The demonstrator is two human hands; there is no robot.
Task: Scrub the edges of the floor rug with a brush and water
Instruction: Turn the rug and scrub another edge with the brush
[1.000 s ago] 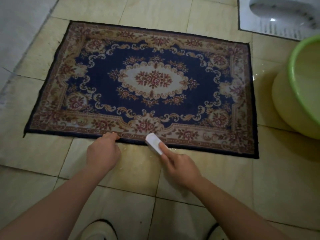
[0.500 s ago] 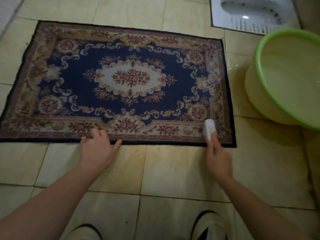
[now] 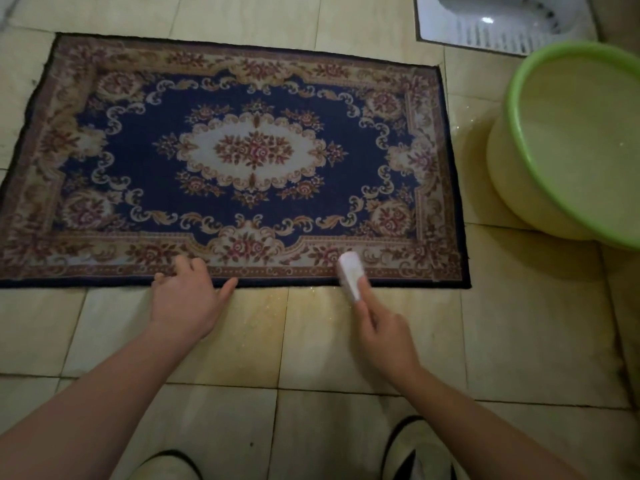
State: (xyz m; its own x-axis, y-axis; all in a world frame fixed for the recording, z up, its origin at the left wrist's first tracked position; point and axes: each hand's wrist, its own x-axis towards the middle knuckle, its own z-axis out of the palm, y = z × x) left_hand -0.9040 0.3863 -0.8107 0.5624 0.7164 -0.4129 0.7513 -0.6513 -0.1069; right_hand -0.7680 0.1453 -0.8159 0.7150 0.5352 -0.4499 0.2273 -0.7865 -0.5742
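A dark blue floor rug (image 3: pixel 242 154) with a floral beige border lies flat on the tiled floor. My right hand (image 3: pixel 381 327) grips a white brush (image 3: pixel 350 274) whose head lies on the rug's near edge, right of the middle. My left hand (image 3: pixel 185 299) presses its fingertips on the same near edge further left, thumb spread out along the dark hem. Small water drops glisten on the tile just below the edge between the two hands.
A green-rimmed basin (image 3: pixel 519 98) holding water stands on the floor right of the rug. A white squat toilet pan (image 3: pixel 485 26) is set into the floor at the top right. My two shoes (image 3: pixel 415 455) show at the bottom.
The brush slid along the near edge to the rug's right corner half a second ago and has now come back left. My left hand stays pressed on the edge.
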